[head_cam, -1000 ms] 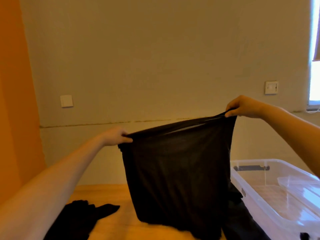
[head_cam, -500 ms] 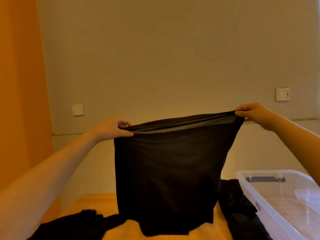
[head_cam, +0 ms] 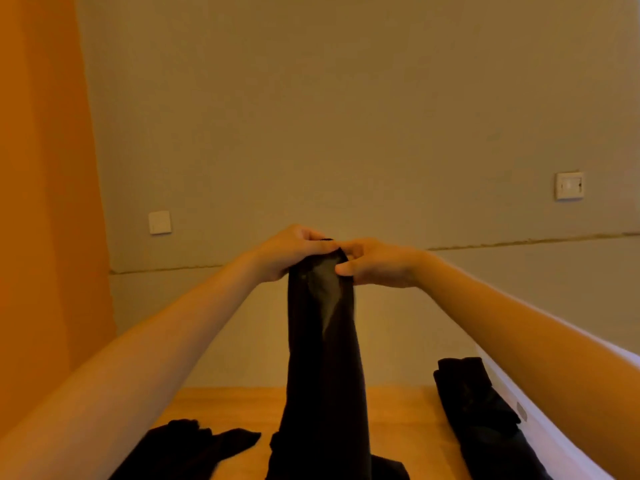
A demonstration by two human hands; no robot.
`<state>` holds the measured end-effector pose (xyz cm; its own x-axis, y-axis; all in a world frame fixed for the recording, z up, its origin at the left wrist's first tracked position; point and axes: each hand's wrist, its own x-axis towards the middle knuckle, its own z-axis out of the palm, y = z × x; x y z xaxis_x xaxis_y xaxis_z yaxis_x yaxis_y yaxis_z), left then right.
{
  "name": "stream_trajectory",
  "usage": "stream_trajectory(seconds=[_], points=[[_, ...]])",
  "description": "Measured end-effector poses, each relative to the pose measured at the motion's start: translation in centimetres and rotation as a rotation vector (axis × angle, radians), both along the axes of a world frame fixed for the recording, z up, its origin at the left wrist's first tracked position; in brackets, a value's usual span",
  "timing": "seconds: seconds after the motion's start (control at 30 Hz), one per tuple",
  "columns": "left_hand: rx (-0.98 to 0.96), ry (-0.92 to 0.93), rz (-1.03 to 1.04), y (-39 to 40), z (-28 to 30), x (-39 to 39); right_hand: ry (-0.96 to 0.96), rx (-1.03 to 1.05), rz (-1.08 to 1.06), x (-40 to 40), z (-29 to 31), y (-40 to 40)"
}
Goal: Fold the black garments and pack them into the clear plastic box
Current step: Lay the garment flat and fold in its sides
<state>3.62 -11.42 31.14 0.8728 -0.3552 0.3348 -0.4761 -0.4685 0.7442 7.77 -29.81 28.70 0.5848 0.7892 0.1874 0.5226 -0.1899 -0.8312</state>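
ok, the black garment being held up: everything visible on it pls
The held garment is thin black fabric, sheer near its top, where a lighter patch shows through. It hangs as a narrow vertical column, folded in half lengthwise, its two top corners brought together. The left hand and the right hand pinch that top edge side by side. Its lower end reaches the wooden table among other black garments.

I find no text, label, brand, number or sign that I can read here. The small pale patch on the clear plastic box (head_cam: pixel 521 410), below and right of my right hand (head_cam: pixel 379 263), is too blurred to make out.
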Motion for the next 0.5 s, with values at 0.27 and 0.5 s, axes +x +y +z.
stream_trajectory(seconds=[0.27, 0.5], points=[[0.518, 0.172, 0.072, 9.0, -1.3, -0.1, -0.399, -0.528, -0.286, 1.4, -1.8, -5.2], [0.67, 0.181, 0.254, 14.5, -2.0, 0.0, -0.503, -0.839, -0.553, 3.5, -1.8, -11.6]])
